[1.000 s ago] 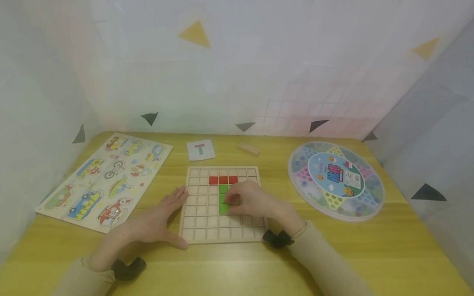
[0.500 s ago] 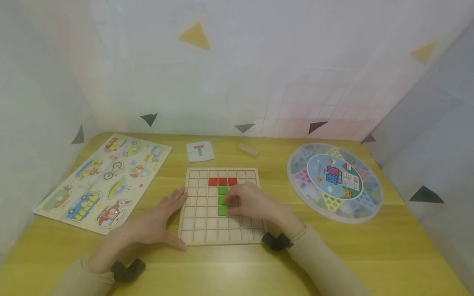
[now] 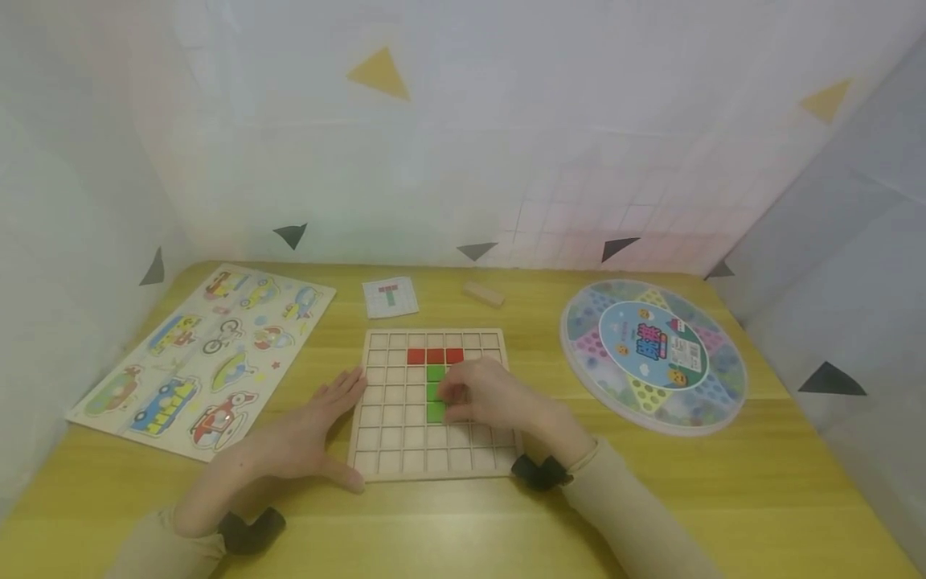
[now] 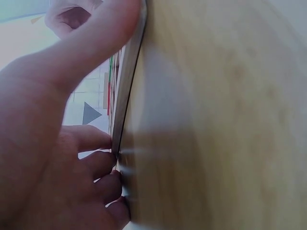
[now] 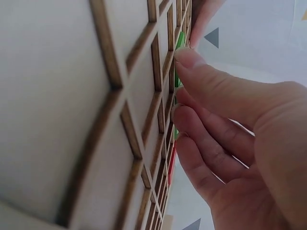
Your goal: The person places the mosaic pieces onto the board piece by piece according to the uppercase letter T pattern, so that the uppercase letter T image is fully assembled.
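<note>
A square wooden grid board (image 3: 380,438) lies on the table with a row of red tiles (image 3: 435,356) and, under its middle, a column of green tiles (image 3: 436,372). My right hand (image 3: 495,394) is over the board's right half. In the right wrist view its thumb rests on the nearest green tile (image 5: 180,43), and its bent fingertips touch the column farther along, apart from the thumb. My left hand (image 3: 304,430) lies spread along the board's left side. The left wrist view shows its fingertips against the board's edge (image 4: 125,91), its thumb at the near corner.
A paper card (image 3: 391,298) with a red and green T pattern lies behind the board, beside a small wooden block (image 3: 483,293). A vehicle picture puzzle (image 3: 282,358) is at left, a round game box (image 3: 579,378) at right. Patterned white sheets (image 3: 463,161) enclose the table.
Both hands and the tiles hold their places on the board. Only the head view has shifted slightly.
</note>
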The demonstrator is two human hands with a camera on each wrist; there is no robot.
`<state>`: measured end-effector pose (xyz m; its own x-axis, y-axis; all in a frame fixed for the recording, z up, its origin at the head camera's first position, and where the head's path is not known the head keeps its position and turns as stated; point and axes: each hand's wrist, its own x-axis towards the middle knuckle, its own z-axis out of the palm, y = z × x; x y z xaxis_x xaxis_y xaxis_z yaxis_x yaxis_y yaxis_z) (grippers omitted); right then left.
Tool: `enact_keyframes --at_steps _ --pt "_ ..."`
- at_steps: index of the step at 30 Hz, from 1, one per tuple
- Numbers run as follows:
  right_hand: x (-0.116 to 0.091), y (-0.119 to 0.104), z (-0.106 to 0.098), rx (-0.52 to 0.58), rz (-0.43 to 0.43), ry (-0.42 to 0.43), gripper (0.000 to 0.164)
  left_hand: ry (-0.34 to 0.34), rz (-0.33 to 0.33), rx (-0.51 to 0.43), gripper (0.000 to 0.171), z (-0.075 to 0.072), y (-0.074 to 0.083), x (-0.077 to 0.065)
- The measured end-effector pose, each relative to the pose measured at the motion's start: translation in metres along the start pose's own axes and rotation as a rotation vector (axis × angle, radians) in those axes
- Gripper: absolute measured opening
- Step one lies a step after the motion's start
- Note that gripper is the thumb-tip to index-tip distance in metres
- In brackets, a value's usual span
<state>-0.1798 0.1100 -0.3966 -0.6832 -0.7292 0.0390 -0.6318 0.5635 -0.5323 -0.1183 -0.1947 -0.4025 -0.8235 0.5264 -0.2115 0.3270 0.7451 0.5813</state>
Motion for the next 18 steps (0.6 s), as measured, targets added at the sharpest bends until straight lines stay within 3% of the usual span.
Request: enact_keyframes --at_steps 6,12,18 --pt "0.000 0.004 -0.004 0.039 -0.011 -0.012 0.020 0.002 -0.002 -0.003 0.136 0.000 -0.003 -0.001" --pt "-0.007 0.008 -0.018 0.114 0.065 -0.026 0.017 0.014 0.010 0.009 0.136 0.002 -0.004 -0.001" --pt "-0.029 0.019 -0.038 0.086 0.148 0.090 0.022 0.010 0.010 0.015 0.135 0.003 0.001 0.002"
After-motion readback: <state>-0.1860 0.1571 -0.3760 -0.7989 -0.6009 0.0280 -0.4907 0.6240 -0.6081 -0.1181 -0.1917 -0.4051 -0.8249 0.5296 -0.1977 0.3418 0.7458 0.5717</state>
